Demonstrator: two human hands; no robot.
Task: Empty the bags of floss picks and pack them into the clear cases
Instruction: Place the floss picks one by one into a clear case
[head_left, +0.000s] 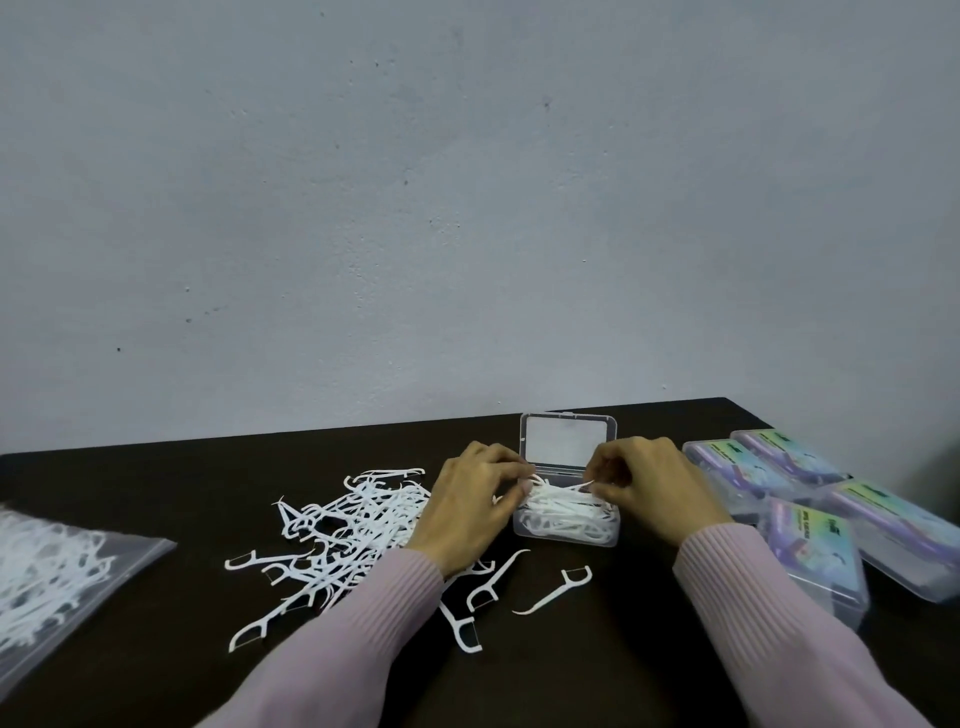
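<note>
Our left hand (467, 506) and right hand (641, 486) meet at lower centre of the frame, fingers (506, 460) curled and pinching the white floss picks (563, 512) heaped in the open clear case (566, 538), whose lid (566, 441) stands upright behind them. To the left of the case we see a loose pile of floss picks (345, 525) spread on the dark tabletop (597, 665), a few strays lying below the case. At the far left edge lies a clear bag of floss picks (49, 569), and at the right edge sit stacked packed cases (831, 519) with coloured labels.
</note>
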